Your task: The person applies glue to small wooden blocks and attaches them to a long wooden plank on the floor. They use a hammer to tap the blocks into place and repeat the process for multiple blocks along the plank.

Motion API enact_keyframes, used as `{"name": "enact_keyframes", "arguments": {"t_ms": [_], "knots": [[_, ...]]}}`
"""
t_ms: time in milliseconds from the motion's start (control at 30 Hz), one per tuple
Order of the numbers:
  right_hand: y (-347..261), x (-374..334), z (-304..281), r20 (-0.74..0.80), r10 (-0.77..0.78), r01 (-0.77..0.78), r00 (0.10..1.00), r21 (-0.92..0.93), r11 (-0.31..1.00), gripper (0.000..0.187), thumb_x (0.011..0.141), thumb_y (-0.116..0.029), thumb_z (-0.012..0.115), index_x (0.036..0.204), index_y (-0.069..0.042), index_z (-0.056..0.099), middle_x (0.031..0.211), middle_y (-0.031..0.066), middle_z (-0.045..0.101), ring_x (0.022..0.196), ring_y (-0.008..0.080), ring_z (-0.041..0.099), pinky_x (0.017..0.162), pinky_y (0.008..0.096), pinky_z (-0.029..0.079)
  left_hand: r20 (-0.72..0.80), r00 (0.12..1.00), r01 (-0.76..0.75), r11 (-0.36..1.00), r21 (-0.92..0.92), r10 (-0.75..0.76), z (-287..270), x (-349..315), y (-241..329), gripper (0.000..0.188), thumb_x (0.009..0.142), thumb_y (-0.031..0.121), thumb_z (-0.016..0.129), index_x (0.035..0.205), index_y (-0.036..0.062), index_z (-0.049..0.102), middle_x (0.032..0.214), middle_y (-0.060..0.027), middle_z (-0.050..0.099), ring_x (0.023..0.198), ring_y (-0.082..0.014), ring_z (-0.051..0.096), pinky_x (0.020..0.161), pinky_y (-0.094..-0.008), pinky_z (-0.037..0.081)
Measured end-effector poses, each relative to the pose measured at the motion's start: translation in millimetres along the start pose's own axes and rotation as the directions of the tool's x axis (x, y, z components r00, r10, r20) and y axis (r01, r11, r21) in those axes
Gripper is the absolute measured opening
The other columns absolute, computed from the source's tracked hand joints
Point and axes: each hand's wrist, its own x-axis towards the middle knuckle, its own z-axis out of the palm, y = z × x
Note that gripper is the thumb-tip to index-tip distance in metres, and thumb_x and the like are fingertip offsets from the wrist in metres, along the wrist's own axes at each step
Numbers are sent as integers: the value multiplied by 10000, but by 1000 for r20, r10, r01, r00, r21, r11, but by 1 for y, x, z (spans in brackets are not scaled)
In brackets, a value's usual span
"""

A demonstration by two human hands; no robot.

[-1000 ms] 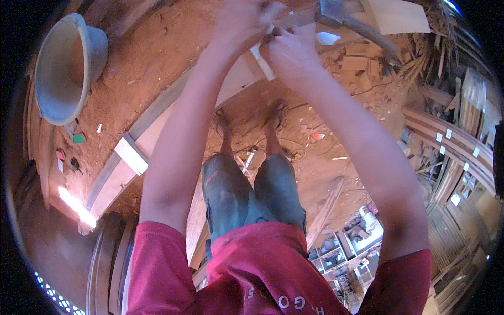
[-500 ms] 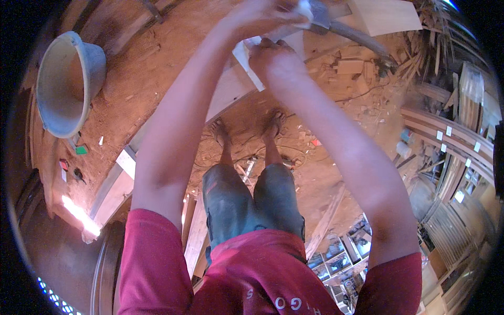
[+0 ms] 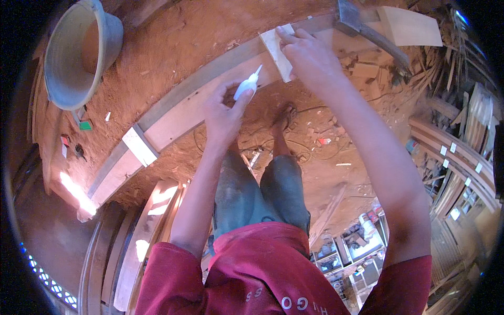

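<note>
My left hand is closed around a small white squeeze bottle with a thin pointed nozzle, which looks like a glue bottle. Its tip points up and to the right, just above a long wooden plank. Farther right, my right hand grips a short pale wood block laid across the plank, fingers on its far end and right side. A second short wood block lies across the plank at the left. A hammer-like tool with a dark metal head rests at the plank's right part.
A large grey basin stands at far left on the sawdust-covered ground. Wood scraps and a cable lie beyond my feet. Stacked boards line the right side; a compartmented tray sits low right. A pale board lies top right.
My left hand has drawn back down and left with the bottle. My right hand has moved up and right with the block, its fingers now stretched along it.
</note>
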Motion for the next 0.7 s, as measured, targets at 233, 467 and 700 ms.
{"name": "enact_keyframes", "arguments": {"t_ms": [233, 467, 700], "knots": [[-3, -2, -8, 28, -13, 13, 1000, 0, 1000, 499, 633, -59, 844, 1109, 3, 709, 1480, 60, 555, 1207, 285, 589, 1010, 394, 523, -53, 997, -52, 998, 30, 53, 29, 9, 0, 297, 909, 176, 767, 1126, -17, 704, 991, -116, 749, 867, -154, 699, 762, -294, 552], [-2, 0, -6, 45, -10, 10, 999, -12, 1000, 528, 612, -89, 860, 1112, -3, 714, 1489, 52, 550, 1211, 277, 588, 1007, 414, 509, -111, 994, -7, 1000, -12, 5, 43, 8, -5, 275, 893, 170, 798, 1083, -9, 711, 934, -70, 741, 809, -112, 676, 728, -269, 547], [-2, 0, -6, 53, -12, 13, 999, -27, 1000, 504, 615, -113, 860, 1089, -15, 723, 1489, 45, 553, 1242, 263, 578, 989, 433, 502, -136, 990, 19, 998, -55, -26, 48, 6, 5, 270, 892, 197, 805, 1050, -7, 728, 916, -69, 741, 779, -106, 672, 699, -258, 543]]}}
